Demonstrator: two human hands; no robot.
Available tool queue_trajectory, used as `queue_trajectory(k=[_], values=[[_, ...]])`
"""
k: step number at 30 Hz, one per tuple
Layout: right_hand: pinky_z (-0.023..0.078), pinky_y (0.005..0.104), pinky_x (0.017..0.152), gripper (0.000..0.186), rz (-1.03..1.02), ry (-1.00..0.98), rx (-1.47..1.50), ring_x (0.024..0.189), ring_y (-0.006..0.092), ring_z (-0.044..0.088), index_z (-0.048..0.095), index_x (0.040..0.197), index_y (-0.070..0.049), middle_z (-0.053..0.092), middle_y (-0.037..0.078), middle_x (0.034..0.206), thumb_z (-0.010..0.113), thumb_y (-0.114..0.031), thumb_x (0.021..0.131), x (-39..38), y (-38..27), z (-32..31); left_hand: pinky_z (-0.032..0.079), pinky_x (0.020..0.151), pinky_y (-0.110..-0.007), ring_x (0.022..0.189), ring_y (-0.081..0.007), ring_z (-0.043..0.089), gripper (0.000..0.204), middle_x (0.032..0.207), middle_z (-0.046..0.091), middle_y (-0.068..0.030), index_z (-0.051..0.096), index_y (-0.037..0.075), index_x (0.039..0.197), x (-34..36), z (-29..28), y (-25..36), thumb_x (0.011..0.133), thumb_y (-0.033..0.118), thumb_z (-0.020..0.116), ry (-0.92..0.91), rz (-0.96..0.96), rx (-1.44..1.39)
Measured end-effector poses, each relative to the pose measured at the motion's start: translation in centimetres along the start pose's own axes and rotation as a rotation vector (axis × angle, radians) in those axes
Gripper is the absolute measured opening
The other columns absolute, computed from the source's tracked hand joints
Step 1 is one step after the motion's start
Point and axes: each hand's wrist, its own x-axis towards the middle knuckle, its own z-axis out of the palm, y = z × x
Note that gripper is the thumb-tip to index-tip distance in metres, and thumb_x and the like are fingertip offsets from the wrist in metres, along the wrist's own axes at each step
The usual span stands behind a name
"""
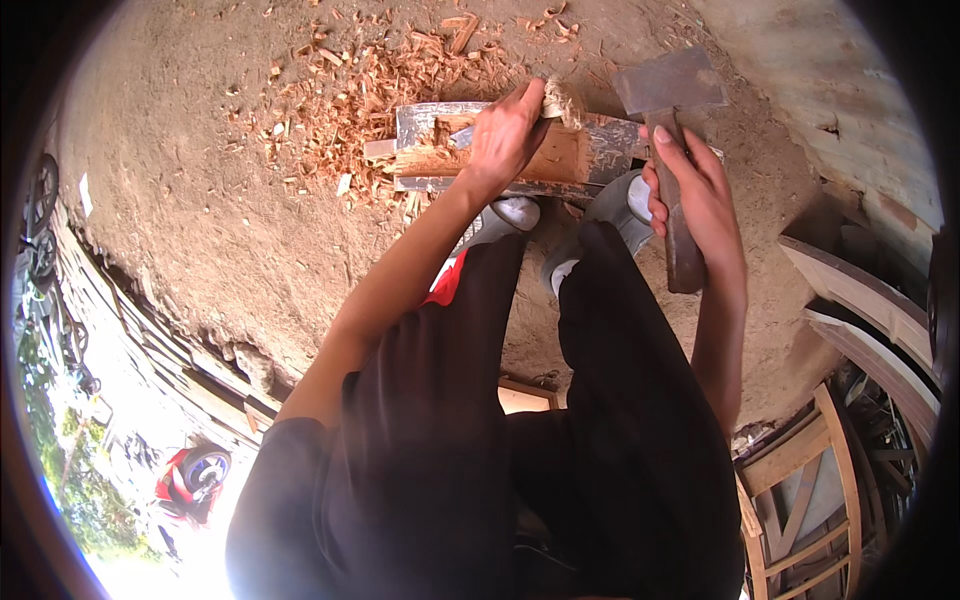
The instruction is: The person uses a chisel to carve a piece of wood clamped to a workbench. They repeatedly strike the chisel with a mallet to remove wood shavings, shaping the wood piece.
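My left hand (pixel 503 138) is closed round a chisel. Its frayed, pale handle end (pixel 563 103) sticks out on the right, and its grey blade (pixel 461 137) points left over the wood. Beneath it lies a long wooden piece (pixel 557 160) with a hollowed, reddish-brown middle and worn dark-painted edges. Where exactly the chisel's tip touches the wood, I cannot tell. My right hand (pixel 695 185) grips the wooden handle of a mallet with a broad, flat, dark head (pixel 672 80). That head is raised to the right of the chisel's end, apart from it.
Wood chips (pixel 375 90) are scattered over the dirt floor (pixel 250 230) beyond and left of the workpiece. My shoes (pixel 630 205) stand against its near side. At the right are curved boards (pixel 860 285) and a wooden chair frame (pixel 800 490). A red motorcycle (pixel 190 480) stands at far lower left.
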Motion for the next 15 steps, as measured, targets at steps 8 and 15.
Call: queue_trajectory(k=[8, 15], values=[[0.044, 0.0289, 0.041, 0.032, -0.017, -0.069, -0.039, 0.05, 0.0108, 0.054, 0.055, 0.114, -0.007, 0.054, 0.002, 0.075, 0.059, -0.038, 0.108, 1.1, 0.2, 1.2, 0.054, 0.07, -0.054, 0.085, -0.0455, 0.067, 0.027, 0.095, 0.064, -0.0204, 0.045, 0.007, 0.106, 0.1, 0.1, -0.2, 0.092, 0.008, 0.068, 0.001, -0.029, 0.02], [0.044, 0.0294, 0.043, 0.038, -0.011, -0.143, -0.189, 0.05, 0.011, 0.053, 0.057, 0.121, -0.004, 0.054, 0.002, 0.075, 0.058, -0.04, 0.109, 1.4, -0.2, 0.7, 0.054, 0.07, -0.054, 0.086, -0.0455, 0.068, 0.028, 0.094, 0.064, -0.0211, 0.045, 0.007, 0.107, 0.0, 0.2, 0.1, 0.091, 0.007, 0.068, -0.011, -0.049, 0.006]])
